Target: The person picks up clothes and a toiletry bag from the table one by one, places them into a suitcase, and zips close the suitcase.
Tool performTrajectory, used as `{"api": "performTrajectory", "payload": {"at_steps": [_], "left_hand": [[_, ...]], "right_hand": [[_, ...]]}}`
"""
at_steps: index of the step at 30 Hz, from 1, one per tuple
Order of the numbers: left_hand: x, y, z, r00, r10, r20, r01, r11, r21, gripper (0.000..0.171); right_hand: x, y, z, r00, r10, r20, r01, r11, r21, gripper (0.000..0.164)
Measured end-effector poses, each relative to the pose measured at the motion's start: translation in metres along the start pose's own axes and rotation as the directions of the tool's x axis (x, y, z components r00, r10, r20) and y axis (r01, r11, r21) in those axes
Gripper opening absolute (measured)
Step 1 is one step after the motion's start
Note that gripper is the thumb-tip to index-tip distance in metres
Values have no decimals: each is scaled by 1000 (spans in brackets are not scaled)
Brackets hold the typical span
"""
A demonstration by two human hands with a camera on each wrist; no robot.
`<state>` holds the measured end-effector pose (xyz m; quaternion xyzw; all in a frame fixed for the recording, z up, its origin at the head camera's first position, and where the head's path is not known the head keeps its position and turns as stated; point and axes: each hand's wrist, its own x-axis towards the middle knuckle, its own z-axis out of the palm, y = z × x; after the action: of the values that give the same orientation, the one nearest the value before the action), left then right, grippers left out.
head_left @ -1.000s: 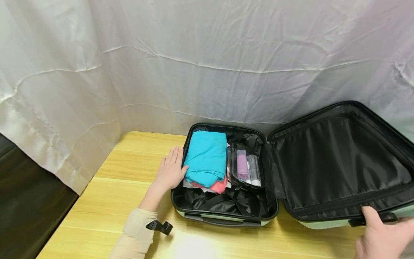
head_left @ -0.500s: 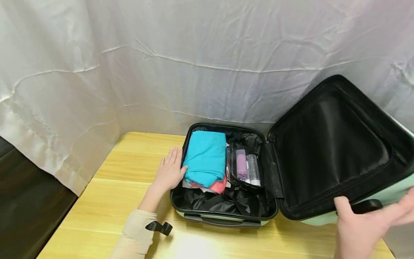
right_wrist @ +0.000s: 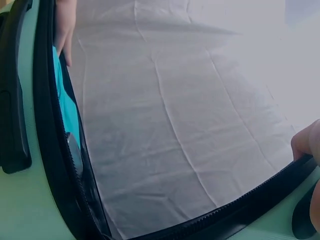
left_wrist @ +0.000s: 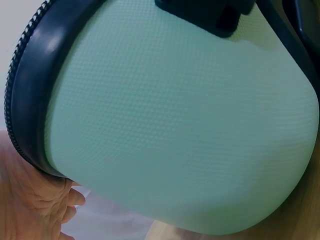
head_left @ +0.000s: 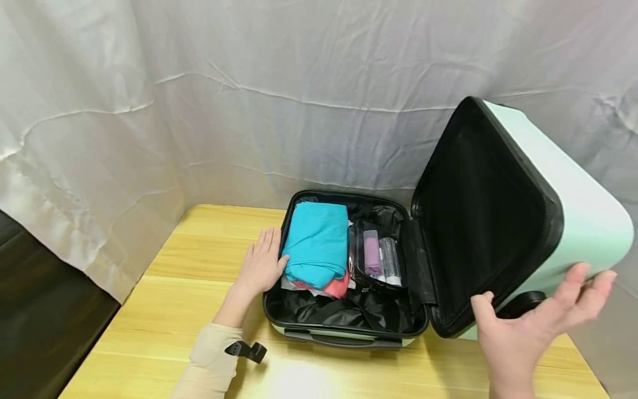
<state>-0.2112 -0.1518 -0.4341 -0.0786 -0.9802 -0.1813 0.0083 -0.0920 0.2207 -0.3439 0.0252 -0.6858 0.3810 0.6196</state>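
Note:
A mint-green suitcase lies spread on the table. In its black-lined base (head_left: 319,316) are a folded turquoise cloth (head_left: 319,238), a pink cloth (head_left: 336,285) beneath it, and a dark see-through pouch (head_left: 366,226) with a purple item (head_left: 371,255) and a clear bottle (head_left: 390,257). My left hand (head_left: 264,263) lies with straight fingers along the base's left rim, thumb near the turquoise cloth. My right hand (head_left: 525,327) grips the raised lid (head_left: 573,183) by its front edge, thumb on the zippered rim and fingers against the outer shell.
The wooden table (head_left: 199,288) extends to the left and in front of the suitcase. A pale curtain (head_left: 299,111) hangs close behind it. The base's dark carry handle (head_left: 344,342) faces the front, and a black flap (head_left: 417,266) joins base and lid.
The lid has swung up and leftward from nearly flat to steeply tilted, showing its green outer shell. My right hand has moved left with it; my left hand has stayed at the base's rim.

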Motion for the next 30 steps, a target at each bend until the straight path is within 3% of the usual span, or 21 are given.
{"api": "performTrajectory", "payload": {"at_steps": [10,21,30], "left_hand": [[0,-1,0,1000,-4,3,4,1000,-8,69],[2,-4,5,1000,4,-19,-5,1000,-14,68],[1,-5,4,1000,-4,-12,4,1000,-15,69]], "right_hand": [[-6,-18,13,1000,-6,21,5,1000,13,76],[-20,-18,27,992,-125,19,124,991,50,74],[-26,-29,36,972,-236,18,234,970,70,69]]}}
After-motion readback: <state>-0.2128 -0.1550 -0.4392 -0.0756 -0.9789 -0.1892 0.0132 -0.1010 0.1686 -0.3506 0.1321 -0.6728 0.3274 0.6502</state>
